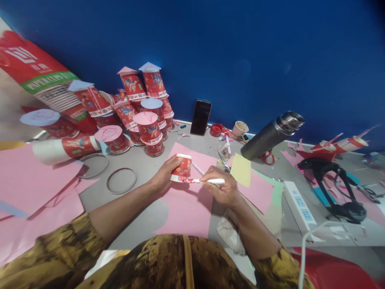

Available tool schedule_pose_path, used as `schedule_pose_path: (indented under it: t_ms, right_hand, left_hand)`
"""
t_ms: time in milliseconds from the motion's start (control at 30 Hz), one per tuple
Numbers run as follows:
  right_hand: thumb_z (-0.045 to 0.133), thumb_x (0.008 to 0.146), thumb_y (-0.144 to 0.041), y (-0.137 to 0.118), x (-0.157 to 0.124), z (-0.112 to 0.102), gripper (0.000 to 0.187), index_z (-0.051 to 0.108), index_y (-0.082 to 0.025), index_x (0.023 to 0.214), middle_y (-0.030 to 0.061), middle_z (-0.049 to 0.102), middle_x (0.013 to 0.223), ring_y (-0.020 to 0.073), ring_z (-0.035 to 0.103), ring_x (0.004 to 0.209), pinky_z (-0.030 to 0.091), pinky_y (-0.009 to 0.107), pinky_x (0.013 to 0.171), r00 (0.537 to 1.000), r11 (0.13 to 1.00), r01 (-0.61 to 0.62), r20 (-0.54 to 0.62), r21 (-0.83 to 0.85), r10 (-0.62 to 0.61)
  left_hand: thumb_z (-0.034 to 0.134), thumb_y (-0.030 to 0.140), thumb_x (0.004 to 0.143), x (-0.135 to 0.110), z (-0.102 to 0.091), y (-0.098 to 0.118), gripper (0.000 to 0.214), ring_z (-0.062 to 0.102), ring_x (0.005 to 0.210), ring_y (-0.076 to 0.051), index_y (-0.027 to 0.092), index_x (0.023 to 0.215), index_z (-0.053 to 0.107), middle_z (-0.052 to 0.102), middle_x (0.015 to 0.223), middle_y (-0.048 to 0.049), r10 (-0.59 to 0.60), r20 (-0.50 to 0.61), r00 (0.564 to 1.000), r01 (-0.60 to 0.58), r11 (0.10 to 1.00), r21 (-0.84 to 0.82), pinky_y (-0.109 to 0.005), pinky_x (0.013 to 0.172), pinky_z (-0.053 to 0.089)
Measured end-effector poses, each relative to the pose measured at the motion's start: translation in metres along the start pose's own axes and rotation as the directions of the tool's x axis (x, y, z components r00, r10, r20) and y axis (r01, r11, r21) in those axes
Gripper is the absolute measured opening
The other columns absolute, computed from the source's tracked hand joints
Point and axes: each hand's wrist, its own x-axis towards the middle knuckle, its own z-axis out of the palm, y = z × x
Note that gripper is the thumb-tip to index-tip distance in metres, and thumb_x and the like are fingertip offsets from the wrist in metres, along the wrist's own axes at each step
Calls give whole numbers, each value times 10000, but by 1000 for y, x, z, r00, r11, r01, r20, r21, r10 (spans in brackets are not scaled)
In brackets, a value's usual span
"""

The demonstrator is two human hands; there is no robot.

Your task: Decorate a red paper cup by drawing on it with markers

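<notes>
My left hand (166, 173) is closed around a small red printed paper cup (182, 166), held tilted above a pink paper sheet (192, 208). In my right hand (221, 186) is a slim white pen-like stick (215, 181) with red markings toward its front. Its front end meets the pale band at the cup's lower edge; whether it is a pen or a glue applicator I cannot tell. Just behind my right fingers, another thin white stick (197, 168) lies on the pink paper. Scissors (223, 161) rest beyond my right hand, partly hidden.
Stacked red cups (149, 132) with paper tops stand at the left back. Two rings (122, 180) lie left of my forearm. A phone (201, 117) leans on the blue wall. To the right are a dark flask (267, 138), a power strip (300, 204) and a black headband-like device (325, 184).
</notes>
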Motion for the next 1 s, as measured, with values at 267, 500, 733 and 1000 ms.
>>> schedule_pose_path:
  t_ms: [267,500,733,1000]
  right_hand:
    - [697,1049,-301,3,-2,-2,122,795,-238,1014,54,767,840,195,679,733,557,338,723,997,997,-74,-6,3,74]
    - [677,1068,-390,4,-3,-4,223,784,-217,977,49,747,821,176,661,694,550,318,690,992,992,-124,-12,-15,124]
    - [702,1053,-363,8,-6,-1,185,785,-216,977,41,749,825,165,662,687,521,298,663,989,989,-146,-35,18,146]
    - [686,1054,-346,4,-3,0,180,777,-213,975,45,753,833,166,659,693,528,301,674,990,990,-139,7,6,139]
  left_hand:
    - [893,471,825,3,-2,-1,373,695,741,-192,154,972,762,751,864,-68,-4,-8,1000,3,1000,-19,-292,691,568]
    - [911,530,790,3,-2,-1,461,703,754,-197,148,1003,766,751,860,-63,-15,-7,1000,15,1000,-15,-300,714,582]
    - [898,543,801,3,-3,-2,447,682,731,-185,161,979,748,732,851,-47,0,3,1000,0,1000,11,-292,686,561]
    - [891,547,817,-2,1,0,465,650,694,-174,151,1002,731,711,812,-43,9,20,1000,-10,999,52,-270,629,523]
